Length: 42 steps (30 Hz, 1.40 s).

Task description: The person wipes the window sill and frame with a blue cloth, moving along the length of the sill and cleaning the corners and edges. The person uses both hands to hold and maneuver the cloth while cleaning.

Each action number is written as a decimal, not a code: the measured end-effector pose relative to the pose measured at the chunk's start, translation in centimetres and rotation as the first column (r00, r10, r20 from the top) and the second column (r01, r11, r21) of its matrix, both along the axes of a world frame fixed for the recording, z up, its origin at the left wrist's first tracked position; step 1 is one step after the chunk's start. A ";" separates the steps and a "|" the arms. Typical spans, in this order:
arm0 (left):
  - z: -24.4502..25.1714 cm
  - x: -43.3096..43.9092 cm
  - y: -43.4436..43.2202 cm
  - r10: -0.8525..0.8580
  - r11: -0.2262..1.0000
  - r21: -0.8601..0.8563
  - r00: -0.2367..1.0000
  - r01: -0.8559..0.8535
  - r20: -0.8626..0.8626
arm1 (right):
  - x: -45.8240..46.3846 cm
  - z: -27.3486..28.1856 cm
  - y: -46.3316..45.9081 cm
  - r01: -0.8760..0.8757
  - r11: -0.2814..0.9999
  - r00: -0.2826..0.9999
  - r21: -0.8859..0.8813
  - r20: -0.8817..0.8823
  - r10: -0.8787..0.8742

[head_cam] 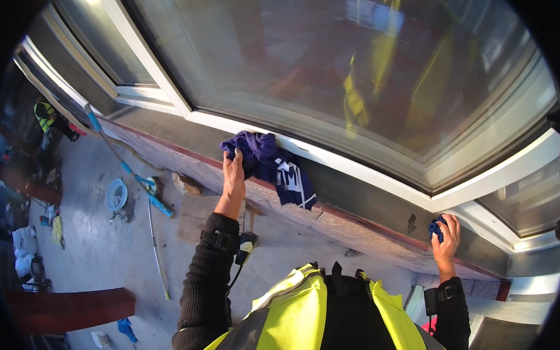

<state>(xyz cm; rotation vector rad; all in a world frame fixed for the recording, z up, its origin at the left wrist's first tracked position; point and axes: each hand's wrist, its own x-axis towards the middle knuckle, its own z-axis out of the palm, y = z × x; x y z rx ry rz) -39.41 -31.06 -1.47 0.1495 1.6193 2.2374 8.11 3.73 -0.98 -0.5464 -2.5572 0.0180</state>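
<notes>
My left hand (pixel 233 180) grips the edge of a dark purple-blue cloth (pixel 258 150) with a white print, which lies against the sill and hangs over its front edge. To the right, my right hand (pixel 445 237) has its fingers around a small bunched dark blue cloth (pixel 437 228), close to the window frame's corner. A large window pane (pixel 303 69) in a white frame (pixel 355 169) rises behind the sill (pixel 357 190). The pane reflects a yellow vest.
Down on the concrete floor are a light blue basin (pixel 116 195), a long pole with a blue head (pixel 155 200) and a wooden board (pixel 194 217). A reddish beam (pixel 73 310) stands at the lower left. A person in a yellow vest (pixel 45 117) is far off at the upper left.
</notes>
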 end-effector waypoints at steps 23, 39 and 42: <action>-0.3 5.1 2.6 -0.556 0.475 -0.725 0.469 -0.498 -0.687 | 0.3 -0.4 0.4 0.006 1.000 1.000 0.001 0.018 -0.006; -2.1 -7.7 -1.8 -0.225 0.204 -0.709 0.672 -0.676 -0.705 | -0.1 0.0 0.1 0.047 0.998 0.999 0.034 0.011 -0.047; -3.0 -8.2 -1.1 -0.094 0.244 -0.735 0.739 -0.633 -0.667 | -0.2 0.1 0.1 0.041 0.999 0.999 0.022 0.002 -0.041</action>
